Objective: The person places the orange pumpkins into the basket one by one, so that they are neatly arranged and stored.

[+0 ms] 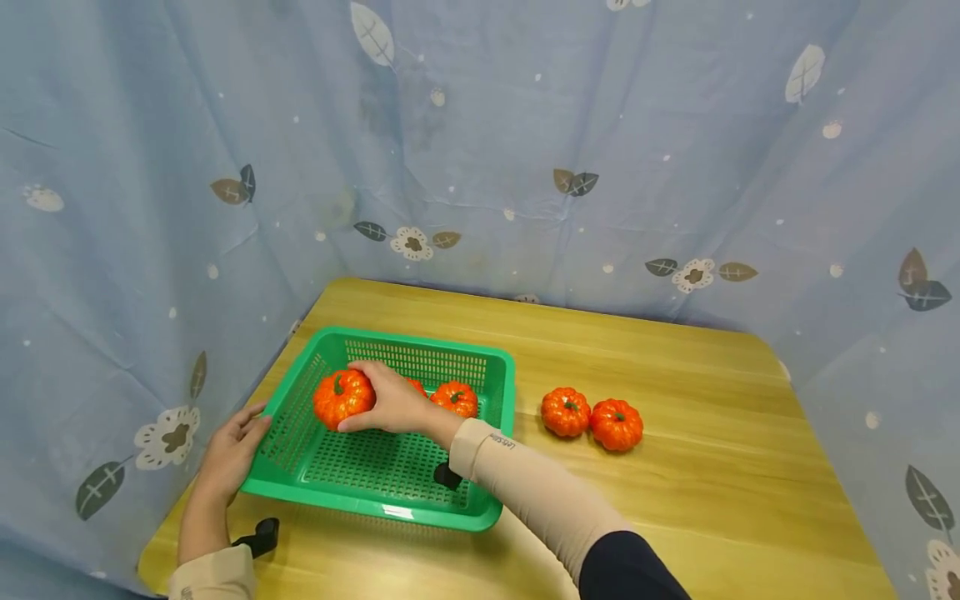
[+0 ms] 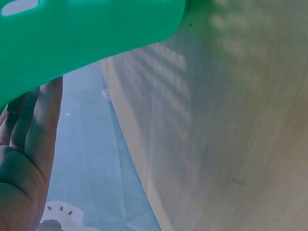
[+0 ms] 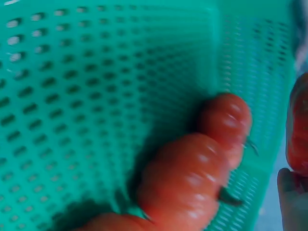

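1. left hand (image 1: 231,454): at the green plastic basket's (image 1: 337,500) nine o'clock, fingers nearly straight, touching its outer side.
2. held pumpkin (image 1: 343,400): orange, over the basket, ten o'clock from its middle.
3. right hand (image 1: 397,402): at that pumpkin's three o'clock, fingers clamped on it.
4. basket pumpkins (image 1: 454,400): towards one o'clock inside.
5. worktop pumpkins (image 1: 617,425): a touching pair on the worktop (image 1: 720,400), at the basket's three o'clock.

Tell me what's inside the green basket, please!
The green basket holds three orange pumpkins, one cut off by the right wrist picture's edge. The right hand grips another pumpkin near its left end. Whatever's under the pumpkins is covered.
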A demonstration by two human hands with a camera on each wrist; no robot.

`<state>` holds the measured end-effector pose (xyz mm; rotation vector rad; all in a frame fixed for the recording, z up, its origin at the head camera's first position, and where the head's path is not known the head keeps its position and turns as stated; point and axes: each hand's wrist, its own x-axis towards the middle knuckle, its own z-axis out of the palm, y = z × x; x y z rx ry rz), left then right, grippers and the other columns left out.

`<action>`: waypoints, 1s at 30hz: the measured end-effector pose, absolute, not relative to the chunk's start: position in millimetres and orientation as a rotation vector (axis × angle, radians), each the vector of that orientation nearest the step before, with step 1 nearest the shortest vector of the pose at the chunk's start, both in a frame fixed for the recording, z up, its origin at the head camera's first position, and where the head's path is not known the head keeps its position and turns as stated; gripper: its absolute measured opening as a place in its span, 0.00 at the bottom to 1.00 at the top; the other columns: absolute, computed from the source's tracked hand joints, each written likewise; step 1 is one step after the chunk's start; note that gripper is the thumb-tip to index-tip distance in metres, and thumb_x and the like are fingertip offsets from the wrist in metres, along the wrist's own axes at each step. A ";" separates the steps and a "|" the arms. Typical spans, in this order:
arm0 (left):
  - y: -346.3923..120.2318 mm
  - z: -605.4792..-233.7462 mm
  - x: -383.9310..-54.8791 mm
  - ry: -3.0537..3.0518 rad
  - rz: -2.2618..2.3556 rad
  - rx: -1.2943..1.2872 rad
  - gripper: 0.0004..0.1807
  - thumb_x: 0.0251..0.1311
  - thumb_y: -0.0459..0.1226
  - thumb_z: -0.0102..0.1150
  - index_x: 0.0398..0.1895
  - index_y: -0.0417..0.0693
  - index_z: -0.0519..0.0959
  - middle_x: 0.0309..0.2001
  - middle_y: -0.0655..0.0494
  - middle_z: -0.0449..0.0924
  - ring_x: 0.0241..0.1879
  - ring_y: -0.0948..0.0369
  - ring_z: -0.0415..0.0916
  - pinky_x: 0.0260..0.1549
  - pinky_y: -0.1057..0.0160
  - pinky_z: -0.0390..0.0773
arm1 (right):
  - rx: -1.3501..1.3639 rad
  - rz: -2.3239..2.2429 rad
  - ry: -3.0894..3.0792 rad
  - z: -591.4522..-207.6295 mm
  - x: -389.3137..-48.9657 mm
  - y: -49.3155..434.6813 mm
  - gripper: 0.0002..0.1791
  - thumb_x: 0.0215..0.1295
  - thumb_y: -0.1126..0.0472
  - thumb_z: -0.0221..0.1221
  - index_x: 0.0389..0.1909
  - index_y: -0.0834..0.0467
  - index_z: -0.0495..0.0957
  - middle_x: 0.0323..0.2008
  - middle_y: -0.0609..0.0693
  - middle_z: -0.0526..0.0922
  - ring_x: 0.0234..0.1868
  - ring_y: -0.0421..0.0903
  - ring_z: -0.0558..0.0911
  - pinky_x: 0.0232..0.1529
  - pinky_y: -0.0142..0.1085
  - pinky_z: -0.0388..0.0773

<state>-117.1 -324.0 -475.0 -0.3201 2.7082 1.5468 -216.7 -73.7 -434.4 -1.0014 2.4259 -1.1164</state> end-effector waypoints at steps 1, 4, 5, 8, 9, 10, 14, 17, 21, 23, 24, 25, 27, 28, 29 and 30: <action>-324.0 -475.3 -116.9 2.727 1.527 -0.317 0.36 0.72 0.53 0.35 0.74 0.40 0.50 0.67 0.27 0.57 0.58 0.42 0.66 0.50 0.50 0.73 | -1.035 -1.066 2.428 -438.5 -214.8 -75.5 0.47 0.51 0.44 0.70 0.70 0.49 0.58 0.65 0.48 0.66 0.61 0.43 0.71 0.53 0.32 0.74; -324.2 -475.3 -116.9 2.756 1.513 -0.319 0.35 0.73 0.53 0.36 0.73 0.40 0.52 0.64 0.28 0.62 0.46 0.65 0.74 0.38 0.64 0.77 | -1.113 -0.941 2.409 -448.2 -210.1 -79.8 0.48 0.52 0.44 0.69 0.71 0.50 0.56 0.67 0.46 0.64 0.63 0.42 0.68 0.56 0.31 0.72; -324.2 -475.1 -116.9 2.758 1.514 -0.322 0.35 0.73 0.53 0.36 0.73 0.40 0.52 0.64 0.28 0.63 0.42 0.71 0.73 0.36 0.66 0.77 | -1.133 -0.912 2.401 -450.5 -209.0 -81.1 0.48 0.53 0.44 0.68 0.71 0.51 0.55 0.67 0.46 0.64 0.64 0.42 0.68 0.56 0.31 0.71; -323.6 -474.5 -117.0 2.744 1.551 -0.324 0.35 0.73 0.52 0.37 0.73 0.39 0.53 0.62 0.27 0.64 0.35 0.82 0.69 0.33 0.67 0.78 | -1.159 -0.861 2.373 -454.7 -206.4 -83.8 0.49 0.54 0.44 0.67 0.72 0.52 0.53 0.67 0.46 0.63 0.64 0.41 0.68 0.58 0.31 0.70; -323.5 -474.5 -117.1 2.738 1.561 -0.322 0.35 0.73 0.52 0.37 0.73 0.39 0.53 0.62 0.26 0.64 0.34 0.83 0.69 0.32 0.68 0.78 | -1.168 -0.852 2.369 -456.0 -206.0 -84.8 0.49 0.54 0.44 0.67 0.72 0.52 0.53 0.68 0.46 0.63 0.65 0.41 0.68 0.59 0.30 0.70; -323.3 -474.5 -117.2 2.745 1.552 -0.322 0.35 0.73 0.52 0.37 0.73 0.39 0.53 0.62 0.27 0.64 0.35 0.84 0.68 0.33 0.69 0.77 | -1.174 -0.846 2.365 -457.2 -205.5 -85.8 0.49 0.54 0.44 0.67 0.72 0.53 0.53 0.68 0.47 0.63 0.65 0.40 0.67 0.59 0.30 0.69; -323.2 -475.9 -117.0 2.751 1.531 -0.330 0.35 0.72 0.52 0.37 0.73 0.40 0.53 0.64 0.27 0.62 0.44 0.70 0.74 0.39 0.66 0.77 | -1.213 -0.800 2.355 -464.2 -202.6 -89.4 0.47 0.55 0.46 0.67 0.71 0.55 0.54 0.69 0.48 0.62 0.67 0.40 0.64 0.63 0.29 0.65; -323.0 -476.9 -115.2 2.731 1.527 -0.332 0.36 0.72 0.53 0.36 0.74 0.40 0.51 0.66 0.27 0.58 0.58 0.46 0.69 0.51 0.49 0.73 | -1.242 -0.738 2.349 -470.8 -199.3 -91.6 0.47 0.56 0.46 0.67 0.71 0.56 0.55 0.69 0.48 0.62 0.69 0.40 0.62 0.65 0.28 0.62; -322.4 -477.8 -113.7 2.702 1.561 -0.326 0.36 0.73 0.53 0.36 0.74 0.40 0.49 0.67 0.26 0.55 0.63 0.34 0.57 0.54 0.35 0.64 | -1.269 -0.652 2.351 -477.8 -195.1 -94.7 0.47 0.55 0.46 0.67 0.71 0.56 0.55 0.69 0.46 0.62 0.68 0.38 0.62 0.65 0.27 0.61; -322.2 -478.0 -113.8 2.707 1.565 -0.329 0.36 0.73 0.53 0.36 0.74 0.40 0.49 0.67 0.26 0.56 0.62 0.35 0.59 0.54 0.36 0.65 | -1.282 -0.625 2.351 -479.7 -193.3 -96.4 0.47 0.55 0.46 0.67 0.71 0.56 0.55 0.69 0.46 0.63 0.68 0.37 0.63 0.65 0.26 0.60; -322.1 -477.8 -113.8 2.712 1.563 -0.331 0.36 0.73 0.53 0.36 0.74 0.40 0.49 0.67 0.26 0.56 0.62 0.35 0.59 0.53 0.36 0.65 | -1.288 -0.611 2.350 -480.0 -192.5 -97.0 0.47 0.55 0.46 0.67 0.71 0.56 0.55 0.69 0.46 0.63 0.68 0.37 0.63 0.65 0.26 0.60; -322.0 -477.6 -113.9 2.714 1.561 -0.333 0.36 0.73 0.53 0.36 0.74 0.40 0.49 0.67 0.26 0.56 0.62 0.35 0.59 0.54 0.36 0.64 | -1.294 -0.605 2.348 -480.4 -191.8 -97.7 0.47 0.55 0.46 0.67 0.71 0.57 0.55 0.68 0.46 0.63 0.68 0.37 0.63 0.65 0.26 0.60; -321.9 -477.2 -114.3 2.717 1.563 -0.339 0.36 0.73 0.53 0.36 0.74 0.39 0.50 0.67 0.26 0.55 0.62 0.35 0.58 0.54 0.35 0.64 | -1.297 -0.590 2.341 -480.8 -190.9 -98.7 0.47 0.55 0.46 0.67 0.71 0.57 0.55 0.68 0.46 0.64 0.67 0.37 0.63 0.65 0.26 0.60; -321.8 -476.9 -114.4 2.715 1.566 -0.341 0.36 0.72 0.53 0.36 0.74 0.39 0.50 0.67 0.26 0.55 0.63 0.34 0.57 0.54 0.34 0.62 | -1.298 -0.577 2.340 -481.1 -190.7 -99.1 0.47 0.55 0.46 0.67 0.71 0.57 0.55 0.68 0.46 0.63 0.67 0.37 0.63 0.65 0.25 0.60; -321.5 -476.5 -114.8 2.716 1.571 -0.342 0.36 0.72 0.53 0.36 0.74 0.39 0.50 0.67 0.26 0.55 0.63 0.34 0.56 0.55 0.34 0.62 | -1.298 -0.567 2.340 -481.3 -190.6 -99.5 0.47 0.56 0.46 0.67 0.71 0.57 0.54 0.68 0.46 0.64 0.67 0.37 0.63 0.65 0.25 0.60; -321.3 -476.1 -115.2 2.717 1.573 -0.341 0.36 0.72 0.53 0.37 0.74 0.39 0.50 0.67 0.26 0.54 0.64 0.33 0.56 0.55 0.33 0.61 | -1.293 -0.558 2.341 -481.8 -190.8 -99.8 0.47 0.56 0.46 0.67 0.71 0.56 0.54 0.68 0.46 0.63 0.67 0.37 0.63 0.65 0.25 0.60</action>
